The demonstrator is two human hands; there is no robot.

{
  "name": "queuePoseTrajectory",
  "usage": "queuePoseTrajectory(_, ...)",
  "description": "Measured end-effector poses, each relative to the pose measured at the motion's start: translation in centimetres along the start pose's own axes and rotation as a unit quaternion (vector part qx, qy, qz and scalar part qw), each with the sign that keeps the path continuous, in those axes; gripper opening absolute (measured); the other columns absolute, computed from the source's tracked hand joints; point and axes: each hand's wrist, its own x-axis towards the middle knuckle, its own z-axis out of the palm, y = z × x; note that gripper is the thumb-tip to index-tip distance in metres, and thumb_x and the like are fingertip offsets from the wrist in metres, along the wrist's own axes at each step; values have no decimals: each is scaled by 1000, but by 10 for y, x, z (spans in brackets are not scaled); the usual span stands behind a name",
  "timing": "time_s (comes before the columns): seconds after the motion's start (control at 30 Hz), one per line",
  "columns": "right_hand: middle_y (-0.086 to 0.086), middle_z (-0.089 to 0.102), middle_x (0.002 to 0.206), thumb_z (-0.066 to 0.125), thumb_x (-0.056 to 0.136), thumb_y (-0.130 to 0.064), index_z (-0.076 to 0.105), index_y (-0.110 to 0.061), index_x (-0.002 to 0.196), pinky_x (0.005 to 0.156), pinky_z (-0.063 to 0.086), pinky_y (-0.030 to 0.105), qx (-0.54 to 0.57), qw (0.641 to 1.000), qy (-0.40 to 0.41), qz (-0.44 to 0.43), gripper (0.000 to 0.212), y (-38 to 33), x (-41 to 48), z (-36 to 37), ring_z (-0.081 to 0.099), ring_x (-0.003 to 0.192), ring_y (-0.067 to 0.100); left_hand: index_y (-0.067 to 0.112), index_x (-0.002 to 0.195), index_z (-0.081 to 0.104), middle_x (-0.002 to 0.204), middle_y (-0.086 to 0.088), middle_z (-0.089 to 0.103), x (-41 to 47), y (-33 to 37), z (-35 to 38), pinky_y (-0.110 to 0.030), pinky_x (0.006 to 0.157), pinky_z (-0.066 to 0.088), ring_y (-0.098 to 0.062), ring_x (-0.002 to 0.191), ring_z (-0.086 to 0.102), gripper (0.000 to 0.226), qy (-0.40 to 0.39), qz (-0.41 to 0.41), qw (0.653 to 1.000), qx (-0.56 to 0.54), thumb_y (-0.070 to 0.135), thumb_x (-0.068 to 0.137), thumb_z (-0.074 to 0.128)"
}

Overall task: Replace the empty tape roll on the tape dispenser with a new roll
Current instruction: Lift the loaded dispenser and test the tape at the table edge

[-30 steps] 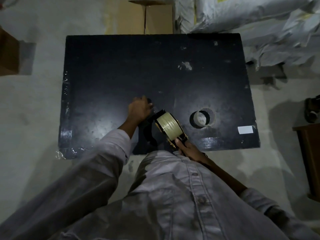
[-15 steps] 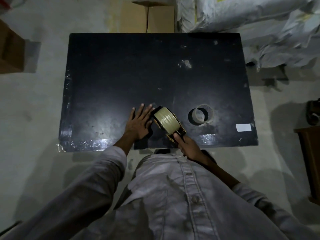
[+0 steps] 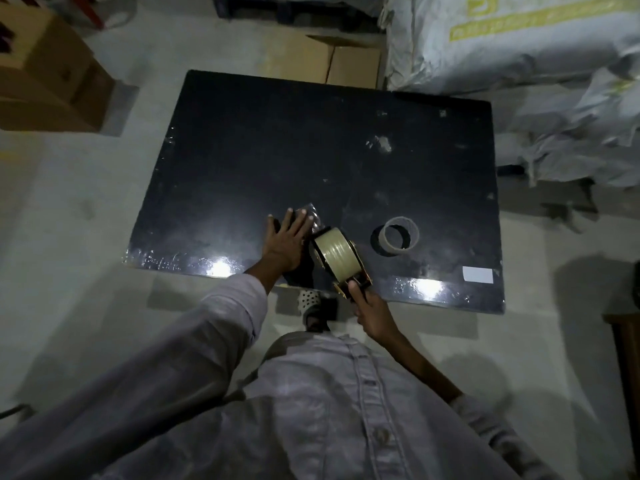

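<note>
A hand-held tape dispenser (image 3: 341, 263) carries a full pale yellowish tape roll (image 3: 336, 251) and rests on the black table (image 3: 311, 150) near its front edge. My right hand (image 3: 369, 306) grips the dispenser's handle from the near side. To the left of the roll, my left hand (image 3: 287, 242) lies flat on the table with fingers spread, pressing on a shiny strip of clear tape (image 3: 313, 220) that runs from the dispenser. An empty cardboard tape core (image 3: 398, 237) stands on the table to the right of the dispenser, apart from both hands.
A small white label (image 3: 478, 274) sits at the table's front right corner. Cardboard boxes (image 3: 45, 74) stand on the floor at left and behind the table (image 3: 332, 64). Grey sacks (image 3: 519, 46) are piled at back right. A foot (image 3: 313, 306) shows under the table's front edge.
My left hand has gone from a loose fist to a flat open palm on the table, over the tape strip. The dispenser stayed in my right hand; the view shifted.
</note>
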Motion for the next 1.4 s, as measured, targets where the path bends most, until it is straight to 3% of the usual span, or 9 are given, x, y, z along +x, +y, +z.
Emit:
queuePoseTrajectory(0.2, -5, 51, 61, 58, 106, -69, 57, -26, 73, 58, 35, 32, 9, 999, 26, 36, 55, 62, -37, -22, 45, 56, 11, 30, 178, -14, 188, -5, -13, -38, 25, 16, -77, 132, 8, -40, 173, -7, 103, 27, 80, 994, 73, 66, 106, 52)
queuePoseTrajectory(0.33, -5, 49, 61, 58, 104, -72, 54, -31, 69, 58, 33, 33, 13, 999, 32, 31, 54, 77, -55, -26, 43, 56, 14, 27, 178, -12, 187, -6, -15, -66, 54, 30, -73, 134, 10, -38, 173, -6, 102, 37, 92, 992, 73, 50, 106, 57)
queuePoseTrajectory(0.5, -10, 54, 58, 55, 100, -77, 60, -31, 68, 63, 38, 36, -7, 999, 39, 22, 57, 98, -72, -33, 49, 57, 12, 25, 178, 19, 187, -6, -15, -82, 79, 59, -74, 133, 13, -38, 173, -5, 101, 34, 100, 992, 68, 35, 94, 74)
queuePoseTrajectory(0.67, -7, 57, 59, 59, 97, -76, 69, -18, 78, 62, 39, 37, 11, 997, 60, 45, 62, 128, -98, -48, 50, 57, 15, 38, 177, -11, 186, -10, -19, -99, 105, 68, -74, 131, 20, -44, 172, -4, 127, 50, 77, 995, 32, 35, 91, 83)
queuePoseTrajectory(0.83, -6, 53, 61, 62, 106, -65, 68, -14, 81, 55, 34, 32, 51, 993, 68, 80, 57, 141, -127, -58, 46, 57, 15, 42, 176, -14, 185, -16, -20, -103, 116, 71, -78, 129, 20, -51, 171, -6, 127, 48, 59, 997, 20, 39, 93, 81)
queuePoseTrajectory(1.1, -5, 55, 62, 59, 96, -85, 67, -18, 81, 52, 37, 31, 36, 995, 71, 68, 68, 126, -137, -54, 48, 56, 15, 42, 175, -15, 184, -14, -23, -99, 121, 70, -81, 129, 15, -51, 170, -11, 125, 17, 39, 999, -6, 43, 94, 80)
queuePoseTrajectory(1.4, -6, 52, 53, 45, 95, -94, 57, -19, 73, 62, 39, 37, -40, 994, 76, 70, 79, 109, -136, -42, 49, 53, 16, 36, 176, -17, 183, -15, -27, -100, 130, 68, -82, 129, 11, -50, 169, -18, 129, -10, 24, 999, -44, 45, 94, 82)
